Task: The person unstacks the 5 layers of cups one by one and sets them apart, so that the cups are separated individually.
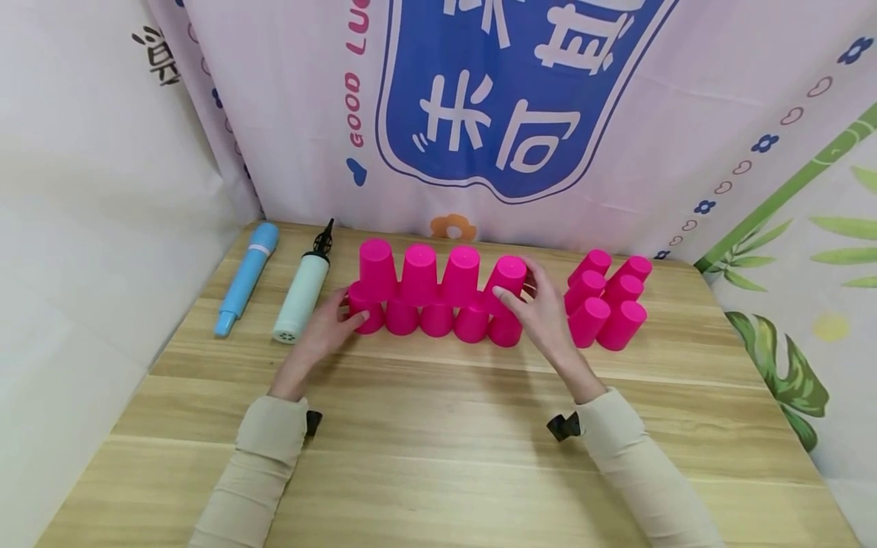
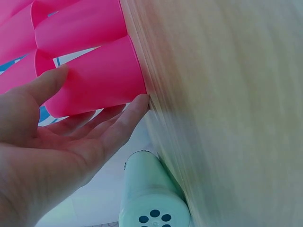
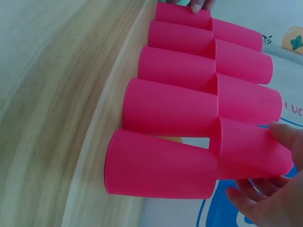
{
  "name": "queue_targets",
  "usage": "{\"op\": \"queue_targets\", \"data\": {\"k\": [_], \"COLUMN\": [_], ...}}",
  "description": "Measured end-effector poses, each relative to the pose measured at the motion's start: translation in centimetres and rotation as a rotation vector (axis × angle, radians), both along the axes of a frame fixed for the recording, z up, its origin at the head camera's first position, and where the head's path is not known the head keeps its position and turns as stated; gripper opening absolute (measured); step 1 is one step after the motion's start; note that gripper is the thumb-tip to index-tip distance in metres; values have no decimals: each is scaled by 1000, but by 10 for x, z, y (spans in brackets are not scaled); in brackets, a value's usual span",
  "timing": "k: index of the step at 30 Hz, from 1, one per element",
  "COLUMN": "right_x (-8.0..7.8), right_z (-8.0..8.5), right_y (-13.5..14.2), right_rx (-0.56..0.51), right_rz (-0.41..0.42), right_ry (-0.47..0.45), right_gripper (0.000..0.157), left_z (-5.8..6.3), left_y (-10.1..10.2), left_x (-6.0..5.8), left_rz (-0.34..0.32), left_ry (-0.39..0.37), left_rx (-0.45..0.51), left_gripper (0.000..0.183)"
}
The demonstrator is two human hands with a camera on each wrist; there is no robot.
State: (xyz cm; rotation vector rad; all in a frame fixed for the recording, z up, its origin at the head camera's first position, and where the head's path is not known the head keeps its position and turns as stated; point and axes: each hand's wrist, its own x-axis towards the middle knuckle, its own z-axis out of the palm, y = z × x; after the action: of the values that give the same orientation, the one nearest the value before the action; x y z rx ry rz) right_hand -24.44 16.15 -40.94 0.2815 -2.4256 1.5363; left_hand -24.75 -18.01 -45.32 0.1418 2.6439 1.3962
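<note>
Bright pink cups stand upside down in two tiers on the table, the upper ones straddling the gaps of the bottom row. At the left end, my left hand (image 1: pixel 326 329) holds the outermost bottom cup (image 2: pixel 99 78), thumb on its near side and fingers along its outer side. My right hand (image 1: pixel 546 313) grips the rightmost upper cup (image 1: pixel 508 275) between thumb and fingers. That cup's rim sits at the tops of the two bottom cups under it, and it leans slightly in the head view. Another upper cup (image 1: pixel 461 275) stands just left of it.
More pink cups (image 1: pixel 622 326) stand upside down in two columns right of the tiers. A pale green hand pump (image 1: pixel 301 297) and a blue pump-like tube (image 1: pixel 248 280) lie on the left of the wooden table (image 1: pixel 438 457). A printed curtain (image 1: pixel 308 114) hangs behind.
</note>
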Motion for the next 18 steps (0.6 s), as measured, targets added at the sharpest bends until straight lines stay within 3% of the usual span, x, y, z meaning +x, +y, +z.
{"op": "queue_targets", "data": {"k": [18], "right_x": [11], "right_z": [1], "right_y": [13], "right_rx": [-1], "right_rz": [-66], "right_ry": [25], "right_gripper": [63], "left_z": [-2], "left_y": [0], "left_x": [-1], "left_rz": [1], "left_ry": [-1], "left_rx": [-5], "left_gripper": [59]}}
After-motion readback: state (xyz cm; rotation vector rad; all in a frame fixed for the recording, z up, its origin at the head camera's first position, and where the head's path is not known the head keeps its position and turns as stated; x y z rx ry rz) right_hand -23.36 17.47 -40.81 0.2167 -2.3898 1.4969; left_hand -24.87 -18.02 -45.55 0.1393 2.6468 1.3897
